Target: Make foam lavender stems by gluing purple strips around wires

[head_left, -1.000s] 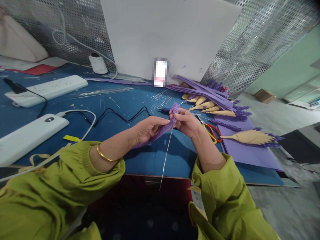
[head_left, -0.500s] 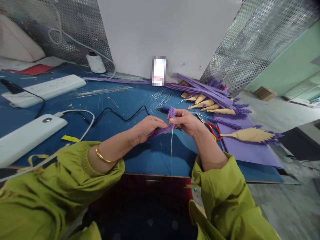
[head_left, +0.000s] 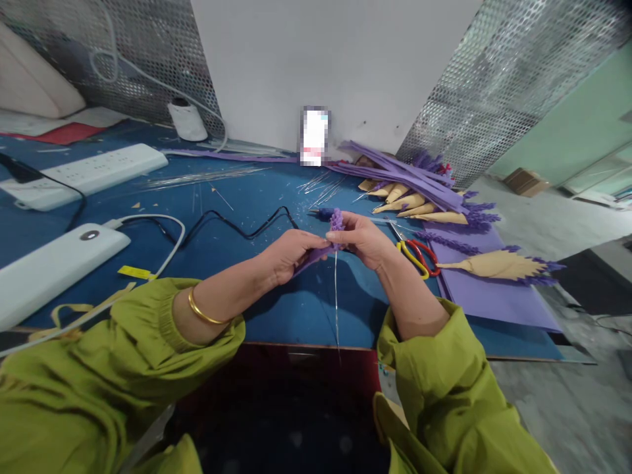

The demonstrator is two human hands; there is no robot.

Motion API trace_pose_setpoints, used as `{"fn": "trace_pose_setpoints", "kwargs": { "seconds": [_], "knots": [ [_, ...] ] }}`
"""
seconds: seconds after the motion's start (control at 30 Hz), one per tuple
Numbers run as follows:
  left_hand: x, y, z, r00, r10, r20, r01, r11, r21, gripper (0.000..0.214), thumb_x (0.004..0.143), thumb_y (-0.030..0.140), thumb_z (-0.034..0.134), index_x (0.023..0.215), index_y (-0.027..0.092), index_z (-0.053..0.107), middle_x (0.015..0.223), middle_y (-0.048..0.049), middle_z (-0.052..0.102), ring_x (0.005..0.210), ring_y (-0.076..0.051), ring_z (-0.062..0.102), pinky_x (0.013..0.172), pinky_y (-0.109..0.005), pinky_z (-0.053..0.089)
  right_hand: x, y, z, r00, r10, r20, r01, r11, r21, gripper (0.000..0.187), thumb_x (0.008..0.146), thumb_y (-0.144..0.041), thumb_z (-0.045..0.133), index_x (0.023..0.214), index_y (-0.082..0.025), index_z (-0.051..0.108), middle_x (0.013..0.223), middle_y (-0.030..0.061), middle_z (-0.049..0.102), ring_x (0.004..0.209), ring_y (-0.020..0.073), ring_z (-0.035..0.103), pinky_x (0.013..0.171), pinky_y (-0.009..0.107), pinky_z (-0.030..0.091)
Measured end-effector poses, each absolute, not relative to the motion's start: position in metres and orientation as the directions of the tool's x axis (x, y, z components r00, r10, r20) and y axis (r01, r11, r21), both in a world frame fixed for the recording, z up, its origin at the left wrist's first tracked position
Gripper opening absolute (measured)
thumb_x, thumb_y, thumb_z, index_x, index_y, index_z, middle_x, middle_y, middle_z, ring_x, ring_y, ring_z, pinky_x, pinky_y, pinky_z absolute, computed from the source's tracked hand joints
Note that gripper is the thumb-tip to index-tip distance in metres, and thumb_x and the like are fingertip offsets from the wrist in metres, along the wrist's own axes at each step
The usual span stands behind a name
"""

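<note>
My right hand [head_left: 363,238] pinches a small purple paper flower spike [head_left: 336,220] in front of me, its curled tip standing up above the fingers. A thin wire stem [head_left: 336,289] hangs straight down from it past the table edge. Closed on a purple paper strip [head_left: 310,261], my left hand [head_left: 293,253] meets the right one at the base of the spike. The strip trails down to the left under the palm. Where strip and wire join, the fingers hide the detail. Behind the hands lies a dark blue pen-like tool [head_left: 323,214] with a pointed tip.
Scissors [head_left: 417,257] with red and yellow handles lie right of my right hand. Beyond are wrapped flower bundles [head_left: 498,265], purple strips [head_left: 405,172] and purple sheets [head_left: 474,299]. Loose wires [head_left: 207,176], a power strip [head_left: 89,172] and a black cord [head_left: 241,234] occupy the left.
Both hands and the flower spike have shifted slightly left. The right hand has turned a little, its thumb now further across the spike's base. More of the scissors' yellow handle shows.
</note>
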State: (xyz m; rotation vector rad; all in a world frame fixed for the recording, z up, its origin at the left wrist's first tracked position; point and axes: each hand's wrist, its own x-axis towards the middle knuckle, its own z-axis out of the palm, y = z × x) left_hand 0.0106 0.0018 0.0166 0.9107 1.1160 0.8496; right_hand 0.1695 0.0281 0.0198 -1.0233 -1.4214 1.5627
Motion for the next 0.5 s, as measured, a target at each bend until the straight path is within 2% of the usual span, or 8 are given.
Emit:
{"fn": "trace_pose_setpoints", "kwargs": {
  "seconds": [0.27,0.5],
  "knots": [
    [0.0103,0.0043,0.0071,0.222,0.935,-0.278,-0.179,0.319,0.931,0.005,0.059,0.019,0.07,0.057,0.014,0.07,0.056,-0.0022,0.063,0.051,-0.01,0.052,0.05,-0.022,0.037,0.1657,0.0299,0.0161,-0.335,0.942,-0.014,-0.033,-0.027,-0.999,0.031,0.056,-0.03,0.083,0.074,-0.019,0.061,0.059,-0.0063,0.051,0.052,0.0081,0.042,0.05,0.025,0.031],
    [0.0077,0.0017,0.0077,0.197,0.966,-0.169,-0.013,0.175,0.985,0.015,0.06,0.028,0.075,0.056,0.015,0.069,0.051,0.0001,0.057,0.049,-0.01,0.047,0.05,-0.024,0.033,0.161,0.0313,0.0111,-0.258,0.965,-0.035,-0.02,-0.041,-0.999,0.036,0.056,-0.034,0.083,0.063,-0.019,0.051,0.054,-0.0068,0.048,0.05,0.0082,0.041,0.049,0.025,0.031]
  ]
}}
